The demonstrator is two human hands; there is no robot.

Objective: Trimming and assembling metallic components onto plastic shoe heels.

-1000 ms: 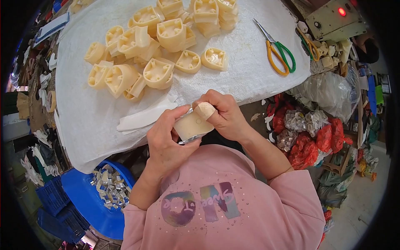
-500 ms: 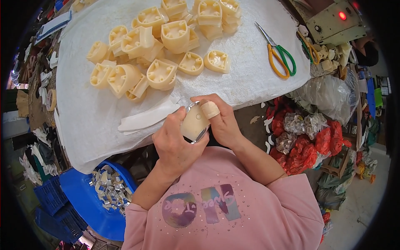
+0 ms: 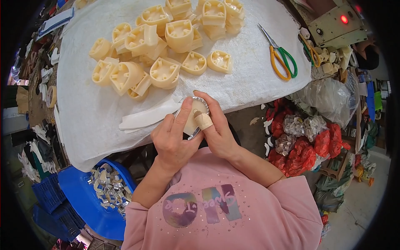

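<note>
Above my lap, by the table's near edge, I hold a cream plastic shoe heel (image 3: 191,126) with a shiny silver covering around its rim. My left hand (image 3: 171,139) closes on its left side, the index finger laid along the edge. From the other side my right hand (image 3: 219,135) grips it, a tan-wrapped thumb pressed on the flat cream face and the fingers around the silver rim. Its underside is hidden by my hands. Just beyond lie long white strips (image 3: 146,115). A pile of bare cream heels (image 3: 179,36) covers the table's far part.
Scissors (image 3: 280,58) with orange and green handles lie at the right on the white-covered table (image 3: 246,83). A blue basin (image 3: 75,187) of silver-covered pieces stands lower left. Red plastic bags (image 3: 298,154) sit at the right. A metal box (image 3: 337,27) with a red light is far right.
My right thumb has moved down and left across the heel's face. My left index finger has stretched up along the edge, and the heel has turned slightly. The view has shifted a little.
</note>
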